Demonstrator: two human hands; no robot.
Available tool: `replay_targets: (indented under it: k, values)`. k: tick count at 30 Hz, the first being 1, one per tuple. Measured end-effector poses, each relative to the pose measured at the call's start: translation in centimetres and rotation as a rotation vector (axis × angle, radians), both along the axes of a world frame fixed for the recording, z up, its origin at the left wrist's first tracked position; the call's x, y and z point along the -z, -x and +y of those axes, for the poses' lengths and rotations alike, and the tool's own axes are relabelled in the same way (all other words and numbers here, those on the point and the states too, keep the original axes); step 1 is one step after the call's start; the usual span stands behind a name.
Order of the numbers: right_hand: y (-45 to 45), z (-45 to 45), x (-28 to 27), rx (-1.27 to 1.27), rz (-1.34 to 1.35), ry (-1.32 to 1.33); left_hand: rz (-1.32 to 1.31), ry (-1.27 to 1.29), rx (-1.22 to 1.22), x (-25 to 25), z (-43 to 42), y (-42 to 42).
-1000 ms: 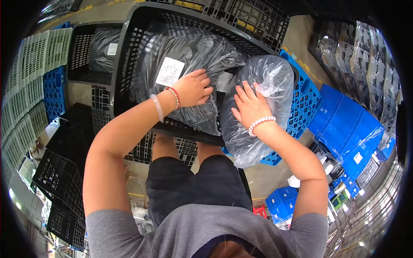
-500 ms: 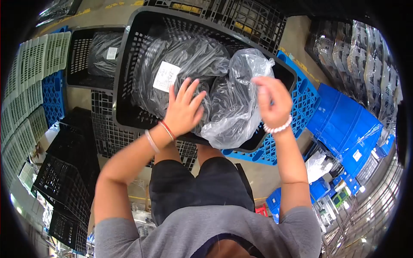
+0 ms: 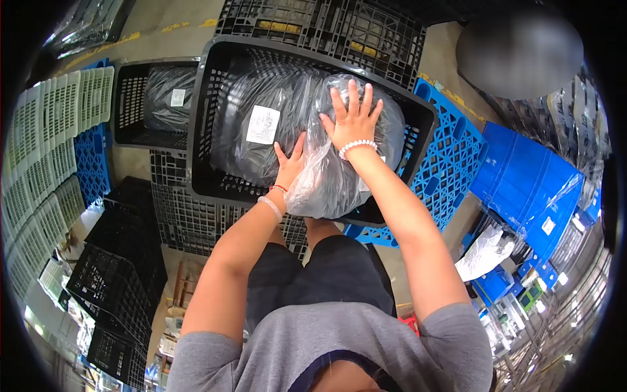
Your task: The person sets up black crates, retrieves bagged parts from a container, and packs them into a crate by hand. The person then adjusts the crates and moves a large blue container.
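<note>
A large black plastic crate [image 3: 196,160] in front of me holds two clear plastic bags with dark contents. The left bag [image 3: 245,160] carries a white printed label [image 3: 262,125]. Beside it, the right bag [image 3: 330,193] bulges up and its loose clear film is crumpled toward me. My right hand [image 3: 353,124] lies flat on top of the right bag, fingers spread. Against the near side, where the two bags meet, my left hand [image 3: 290,168] touches the film with its visible fingers apart; part of that hand is hidden by the plastic.
A smaller black crate [image 3: 121,134] with another labelled bag [image 3: 157,111] stands at the left. Black pallets [image 3: 176,219] and a blue pallet [image 3: 457,147] surround the crate. Pale green crates [image 3: 52,111] and black crates [image 3: 108,274] are stacked left; blue containers [image 3: 522,176] stand right.
My right hand has moved left from the right bag's edge and come down flat on its top. My left hand has shifted off the left bag toward the gap. The right bag's film is spread flatter.
</note>
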State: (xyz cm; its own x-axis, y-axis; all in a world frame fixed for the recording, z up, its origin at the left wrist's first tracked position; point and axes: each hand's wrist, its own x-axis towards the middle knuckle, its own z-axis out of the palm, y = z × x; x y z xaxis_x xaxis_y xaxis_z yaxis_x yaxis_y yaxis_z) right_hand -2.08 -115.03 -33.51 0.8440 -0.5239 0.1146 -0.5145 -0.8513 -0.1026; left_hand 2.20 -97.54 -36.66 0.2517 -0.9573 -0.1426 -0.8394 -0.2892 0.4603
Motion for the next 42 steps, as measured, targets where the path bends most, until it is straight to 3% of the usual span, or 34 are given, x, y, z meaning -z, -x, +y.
replay_targets:
  k: [2,4,5,7,8,10,13,20,29,35,39,41,42]
  values:
    - [0.5,0.1,-1.3,0.004,0.083,-0.068,-0.029,0.006,0.011,-1.3,0.3,-0.6]
    - [0.6,-1.4,-3.1,-0.039,0.204,-0.226,0.184,-0.008,0.032,-1.8,1.2,-2.8]
    - [1.2,-3.2,-3.9,-0.098,0.119,-0.424,0.333,0.066,-0.087,-5.1,1.9,-4.3]
    - [1.9,-5.5,-4.7,-0.148,-0.219,-0.529,0.154,0.094,-0.352,-9.5,2.6,-3.0]
    - [1.9,-5.8,-5.1,-0.220,-0.155,-0.366,0.176,0.079,-0.306,-11.6,1.9,-1.5]
    - [1.6,-3.5,-4.5,-0.215,-0.027,-0.313,0.175,0.002,-0.209,-13.5,0.4,3.2]
    - [0.3,-0.8,-1.5,-0.132,0.103,-0.107,0.002,-0.122,-0.220,-8.1,-0.3,5.8]
    - [-1.2,-1.0,0.7,-0.063,0.002,-0.033,0.161,-0.031,-0.064,-3.6,-2.0,1.9]
    - [2.8,0.9,-0.3,-0.160,0.081,-0.079,0.150,-0.052,0.088,-3.0,-0.2,3.5]
    - [-1.5,-1.4,-0.2,-0.038,0.080,-0.079,0.205,0.087,0.021,-1.8,-1.6,1.9]
    - [0.6,-1.2,-1.4,-0.182,0.170,-0.159,0.225,0.064,0.001,-2.9,-0.3,2.4]
    - [0.7,-2.5,-3.7,-0.232,0.034,-0.308,0.295,0.103,-0.019,-4.2,1.4,2.1]
    - [0.8,-3.2,-4.3,-0.251,-0.073,-0.223,0.178,0.144,-0.005,-5.5,2.2,1.9]
